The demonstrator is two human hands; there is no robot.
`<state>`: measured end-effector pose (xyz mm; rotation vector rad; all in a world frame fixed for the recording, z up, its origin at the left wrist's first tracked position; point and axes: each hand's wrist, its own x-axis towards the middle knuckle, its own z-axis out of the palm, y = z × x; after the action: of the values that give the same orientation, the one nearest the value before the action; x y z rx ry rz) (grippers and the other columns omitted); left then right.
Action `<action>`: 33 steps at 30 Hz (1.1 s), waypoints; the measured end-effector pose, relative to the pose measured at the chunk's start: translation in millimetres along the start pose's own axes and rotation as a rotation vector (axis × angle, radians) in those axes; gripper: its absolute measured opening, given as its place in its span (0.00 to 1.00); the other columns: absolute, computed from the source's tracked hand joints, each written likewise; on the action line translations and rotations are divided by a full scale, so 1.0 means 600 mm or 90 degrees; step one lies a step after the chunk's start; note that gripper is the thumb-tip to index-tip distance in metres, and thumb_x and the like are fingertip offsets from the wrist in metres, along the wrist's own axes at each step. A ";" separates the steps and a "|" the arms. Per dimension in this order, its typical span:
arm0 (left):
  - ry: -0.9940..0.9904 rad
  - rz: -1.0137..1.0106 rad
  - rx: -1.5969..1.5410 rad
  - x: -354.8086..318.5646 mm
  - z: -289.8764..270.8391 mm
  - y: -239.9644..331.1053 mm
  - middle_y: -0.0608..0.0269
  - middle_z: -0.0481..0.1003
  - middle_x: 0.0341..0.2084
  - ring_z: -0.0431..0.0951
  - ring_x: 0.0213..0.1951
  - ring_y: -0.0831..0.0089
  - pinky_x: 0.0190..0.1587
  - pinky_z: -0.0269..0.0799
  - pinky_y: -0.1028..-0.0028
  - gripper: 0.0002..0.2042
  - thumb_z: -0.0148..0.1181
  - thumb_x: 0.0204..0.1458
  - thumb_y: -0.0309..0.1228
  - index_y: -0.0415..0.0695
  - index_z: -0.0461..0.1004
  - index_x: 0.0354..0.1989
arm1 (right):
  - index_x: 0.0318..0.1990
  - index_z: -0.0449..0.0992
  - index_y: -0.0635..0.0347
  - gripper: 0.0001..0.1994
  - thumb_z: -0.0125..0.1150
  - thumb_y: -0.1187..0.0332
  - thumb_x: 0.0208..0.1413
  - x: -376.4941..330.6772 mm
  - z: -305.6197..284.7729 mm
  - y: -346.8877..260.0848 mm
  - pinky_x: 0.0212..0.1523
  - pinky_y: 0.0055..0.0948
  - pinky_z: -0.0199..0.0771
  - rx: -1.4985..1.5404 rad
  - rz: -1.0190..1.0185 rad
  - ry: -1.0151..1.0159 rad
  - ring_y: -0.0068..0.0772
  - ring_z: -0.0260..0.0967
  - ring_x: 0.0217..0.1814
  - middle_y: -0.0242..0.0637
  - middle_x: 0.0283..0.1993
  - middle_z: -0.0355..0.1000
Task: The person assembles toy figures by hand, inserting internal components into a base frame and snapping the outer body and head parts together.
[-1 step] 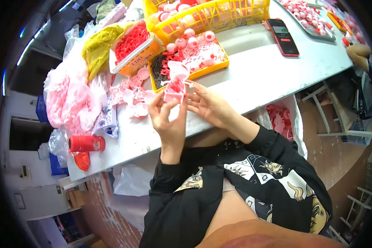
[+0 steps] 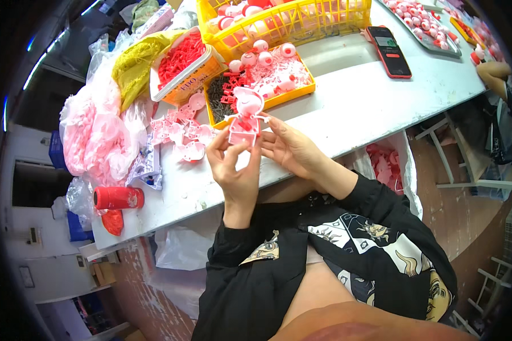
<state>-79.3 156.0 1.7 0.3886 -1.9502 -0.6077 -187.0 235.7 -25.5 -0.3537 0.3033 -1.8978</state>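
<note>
A small pink plastic toy figure (image 2: 248, 103) with a round head, thin white arms and a boxy base is held up above the table's near edge. My left hand (image 2: 236, 170) pinches the base between thumb and fingers. From the other side my right hand (image 2: 293, 148) has its thumb and fingertips at the figure's side, by one arm. Just beyond the figure sits a yellow tray (image 2: 293, 95) with dark screws, red clips, pale pink bits and round heads. Loose pink shell parts (image 2: 176, 131) lie left of my hands.
A yellow basket (image 2: 290, 25) of heads stands at the back beside a tub (image 2: 190, 79) of red pieces. A phone (image 2: 389, 52) and a metal tray (image 2: 421, 25) lie to the right. Far left are a red cylinder (image 2: 119, 198) and plastic bags (image 2: 99, 125).
The toy figure has shifted slightly right and tipped, so its round head now shows more fully. My left hand has moved a little right with it.
</note>
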 end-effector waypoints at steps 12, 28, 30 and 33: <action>0.003 0.034 0.076 -0.031 -0.003 -0.008 0.55 0.70 0.45 0.70 0.37 0.66 0.39 0.68 0.72 0.15 0.74 0.31 0.21 0.47 0.77 0.29 | 0.64 0.54 0.63 0.24 0.49 0.64 0.64 -0.032 0.026 0.003 0.63 0.36 0.63 0.009 0.039 -0.023 0.33 0.62 0.62 0.44 0.60 0.62; -0.047 0.053 0.121 -0.022 -0.056 -0.018 0.58 0.73 0.41 0.72 0.42 0.63 0.46 0.68 0.67 0.14 0.74 0.35 0.25 0.45 0.79 0.33 | 0.55 0.64 0.67 0.18 0.48 0.63 0.65 -0.048 -0.006 -0.001 0.65 0.47 0.64 0.108 0.016 0.053 0.41 0.64 0.62 0.48 0.57 0.66; -0.041 0.052 0.188 0.013 -0.078 -0.058 0.60 0.76 0.32 0.73 0.40 0.65 0.45 0.68 0.68 0.12 0.70 0.40 0.23 0.42 0.78 0.36 | 0.53 0.65 0.68 0.16 0.48 0.64 0.65 -0.050 -0.012 -0.007 0.66 0.51 0.61 0.104 0.023 0.048 0.43 0.62 0.63 0.49 0.58 0.66; -0.075 -0.011 0.248 0.050 -0.092 -0.118 0.60 0.76 0.33 0.73 0.39 0.63 0.44 0.67 0.67 0.12 0.70 0.42 0.30 0.42 0.78 0.35 | 0.53 0.66 0.67 0.16 0.48 0.64 0.65 -0.051 -0.012 -0.007 0.66 0.51 0.62 0.118 0.004 0.052 0.43 0.63 0.63 0.48 0.58 0.66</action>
<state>-42.4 68.7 3.3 0.6222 -2.1830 -0.2620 -182.9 266.3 -33.5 -0.1519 0.1800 -1.9199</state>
